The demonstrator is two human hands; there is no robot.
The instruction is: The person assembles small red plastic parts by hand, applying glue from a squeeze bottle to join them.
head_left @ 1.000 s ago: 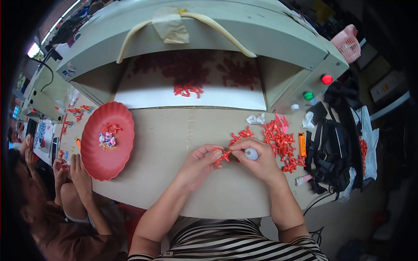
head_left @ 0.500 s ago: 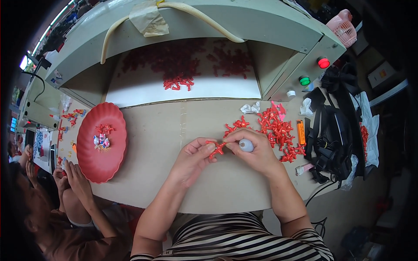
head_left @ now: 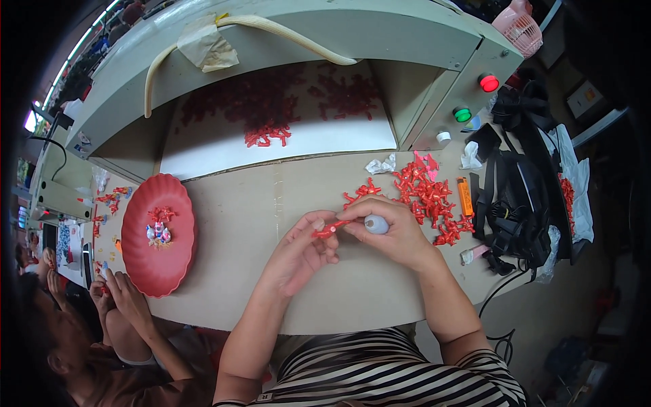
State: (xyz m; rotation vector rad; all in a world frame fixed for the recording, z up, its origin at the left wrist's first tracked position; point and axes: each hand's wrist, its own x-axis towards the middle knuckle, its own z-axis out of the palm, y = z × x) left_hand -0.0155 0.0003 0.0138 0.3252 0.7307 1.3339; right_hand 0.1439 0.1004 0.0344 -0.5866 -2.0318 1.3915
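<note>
My left hand [head_left: 297, 252] pinches a small red plastic figure [head_left: 326, 232] between thumb and fingertips, its other fingers loosely curled. My right hand [head_left: 397, 237] is closed around a small pale squeeze bottle [head_left: 376, 224], the rounded end facing up. The right fingertips meet the far end of the figure; the bottle's tip is hidden by them. Just beyond the right hand lies a heap of similar red figures [head_left: 426, 193]. To the left, a red scalloped dish [head_left: 156, 268] holds a few red pieces and some multicoloured small figures [head_left: 159, 233].
A greenish-grey booth [head_left: 305, 41] with more red pieces [head_left: 268, 132] on white sheeting spans the far side. Right of the heap are an orange tube-like item [head_left: 464, 197], crumpled tissue [head_left: 470, 156] and a black bag [head_left: 512, 203]. A co-worker's hands [head_left: 125, 295] work at left.
The red figure has turned in my left fingers and now lies more side-on. My left fingers have loosened a little. The whole view has shifted slightly.
</note>
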